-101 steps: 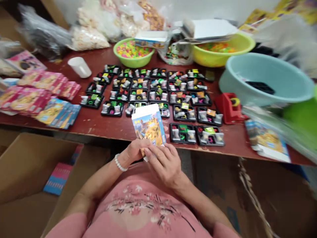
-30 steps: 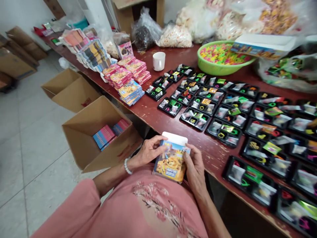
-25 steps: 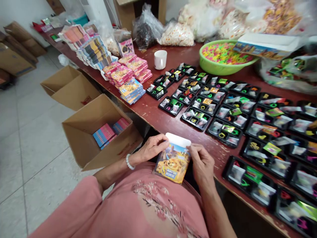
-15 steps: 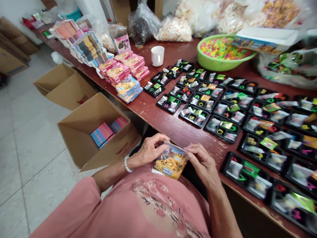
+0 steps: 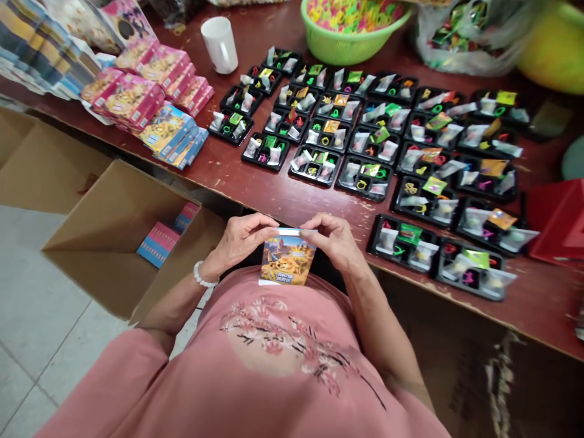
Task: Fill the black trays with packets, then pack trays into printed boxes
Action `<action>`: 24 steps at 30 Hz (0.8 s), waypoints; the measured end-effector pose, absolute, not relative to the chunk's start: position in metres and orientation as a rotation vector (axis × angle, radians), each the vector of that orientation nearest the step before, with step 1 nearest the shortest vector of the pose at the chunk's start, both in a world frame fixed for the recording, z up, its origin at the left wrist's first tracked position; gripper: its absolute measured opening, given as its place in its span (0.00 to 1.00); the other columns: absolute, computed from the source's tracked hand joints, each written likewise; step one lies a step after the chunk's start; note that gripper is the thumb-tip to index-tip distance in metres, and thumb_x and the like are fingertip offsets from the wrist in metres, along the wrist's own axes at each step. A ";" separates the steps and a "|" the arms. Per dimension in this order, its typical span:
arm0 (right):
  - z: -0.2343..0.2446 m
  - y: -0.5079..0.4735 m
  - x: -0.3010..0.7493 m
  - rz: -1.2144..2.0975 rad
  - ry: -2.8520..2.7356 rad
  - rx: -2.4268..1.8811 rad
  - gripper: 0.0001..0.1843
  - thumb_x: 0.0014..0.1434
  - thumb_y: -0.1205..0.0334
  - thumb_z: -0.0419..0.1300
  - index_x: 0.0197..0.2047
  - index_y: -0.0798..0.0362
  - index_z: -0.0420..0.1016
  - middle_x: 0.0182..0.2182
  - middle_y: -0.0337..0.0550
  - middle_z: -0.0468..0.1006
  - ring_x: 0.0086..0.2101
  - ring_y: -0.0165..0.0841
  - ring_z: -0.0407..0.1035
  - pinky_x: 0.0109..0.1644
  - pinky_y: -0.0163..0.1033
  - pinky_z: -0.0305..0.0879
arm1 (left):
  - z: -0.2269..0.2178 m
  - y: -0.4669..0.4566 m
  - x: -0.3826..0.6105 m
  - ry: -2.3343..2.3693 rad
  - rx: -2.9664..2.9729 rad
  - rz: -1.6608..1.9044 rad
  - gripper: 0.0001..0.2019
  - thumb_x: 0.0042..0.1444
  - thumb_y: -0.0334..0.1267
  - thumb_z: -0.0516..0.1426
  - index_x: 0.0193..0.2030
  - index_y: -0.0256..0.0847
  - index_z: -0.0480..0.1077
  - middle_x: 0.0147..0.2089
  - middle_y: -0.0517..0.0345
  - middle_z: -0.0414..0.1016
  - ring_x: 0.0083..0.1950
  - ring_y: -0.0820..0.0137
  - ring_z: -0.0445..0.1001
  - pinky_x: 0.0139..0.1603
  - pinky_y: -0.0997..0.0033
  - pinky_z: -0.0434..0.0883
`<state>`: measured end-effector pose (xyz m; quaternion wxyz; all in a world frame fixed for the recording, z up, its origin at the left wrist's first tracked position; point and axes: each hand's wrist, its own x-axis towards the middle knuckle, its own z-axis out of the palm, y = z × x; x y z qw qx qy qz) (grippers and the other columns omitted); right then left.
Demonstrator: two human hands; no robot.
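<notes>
Both hands on one item: left hand (image 5: pixel 241 240) and right hand (image 5: pixel 331 238) close together, narrow, pinching the top edge of an illustrated card packet (image 5: pixel 288 258). Packet stands upright against the pink floral shirt (image 5: pixel 283 340), just below the edge of the red-brown table (image 5: pixel 538 304). Nearest, a black compartment tray (image 5: pixel 402 244) (its small contents hard to make out). Fingers hide the packet's top edge; whether it is sealed cannot be told

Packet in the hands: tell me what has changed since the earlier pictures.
The white flap of the illustrated packet no longer stands tall above it; only a thin white strip shows along the top. The left hand and right hand have moved up to that edge and hold it from either side. The black trays and white mug stayed put on the table.
</notes>
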<state>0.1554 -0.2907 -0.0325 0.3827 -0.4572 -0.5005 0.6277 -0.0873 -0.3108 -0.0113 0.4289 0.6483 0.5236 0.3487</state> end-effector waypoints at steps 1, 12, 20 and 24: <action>-0.034 -0.291 0.155 1.604 -1.265 -1.161 0.16 0.50 0.49 0.76 0.29 0.52 0.81 0.26 0.39 0.81 0.27 0.31 0.71 0.33 0.37 0.68 | -0.009 -0.309 -0.088 1.305 1.656 0.858 0.14 0.64 0.50 0.65 0.41 0.41 0.83 0.38 0.55 0.86 0.38 0.68 0.80 0.41 0.73 0.74; -0.050 -0.322 0.154 1.438 -1.170 -1.129 0.19 0.59 0.40 0.72 0.34 0.48 0.85 0.39 0.43 0.85 0.42 0.36 0.77 0.52 0.44 0.74 | -0.006 -0.308 -0.083 1.290 1.560 0.755 0.08 0.62 0.43 0.65 0.36 0.41 0.83 0.36 0.57 0.83 0.37 0.69 0.78 0.38 0.74 0.73; -0.056 -0.320 0.153 1.477 -1.188 -1.040 0.15 0.59 0.44 0.73 0.38 0.48 0.87 0.43 0.42 0.86 0.45 0.36 0.79 0.55 0.43 0.74 | 0.001 -0.295 -0.085 1.272 1.579 0.660 0.10 0.56 0.43 0.69 0.28 0.41 0.82 0.27 0.59 0.79 0.28 0.71 0.73 0.30 0.75 0.69; -0.059 -0.316 0.154 1.472 -1.191 -1.063 0.17 0.57 0.44 0.75 0.40 0.49 0.88 0.43 0.43 0.87 0.45 0.37 0.79 0.54 0.43 0.75 | 0.007 -0.281 -0.077 1.215 1.668 0.661 0.13 0.55 0.42 0.69 0.25 0.38 0.77 0.24 0.60 0.76 0.26 0.74 0.69 0.28 0.76 0.65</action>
